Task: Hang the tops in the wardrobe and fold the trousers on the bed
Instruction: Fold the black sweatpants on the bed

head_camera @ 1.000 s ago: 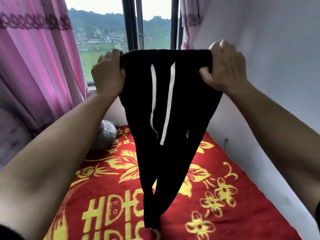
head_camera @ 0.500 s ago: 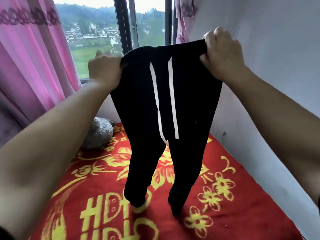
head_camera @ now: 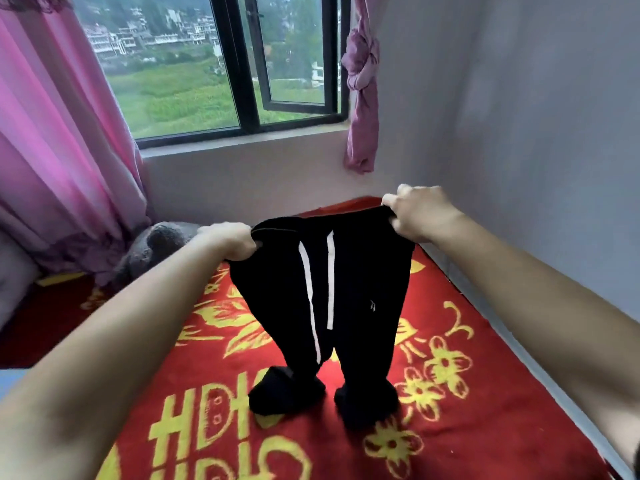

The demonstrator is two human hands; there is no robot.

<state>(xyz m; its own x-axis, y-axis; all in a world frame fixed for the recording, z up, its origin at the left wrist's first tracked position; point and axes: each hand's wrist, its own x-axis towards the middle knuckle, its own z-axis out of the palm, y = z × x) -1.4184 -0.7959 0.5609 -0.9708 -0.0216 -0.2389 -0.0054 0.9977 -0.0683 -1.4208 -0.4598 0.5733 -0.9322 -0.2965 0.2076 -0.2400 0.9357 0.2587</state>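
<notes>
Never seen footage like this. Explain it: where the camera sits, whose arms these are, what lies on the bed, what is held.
No machine here: a person wears one wide-angle camera on the head, looking forward and down, so both bare arms are their own. The left hand and right hand each grip one end of the waistband of black trousers with white stripes. The leg ends bunch on the red bed cover with yellow flowers. A grey fuzzy object lies near the pink curtain.
</notes>
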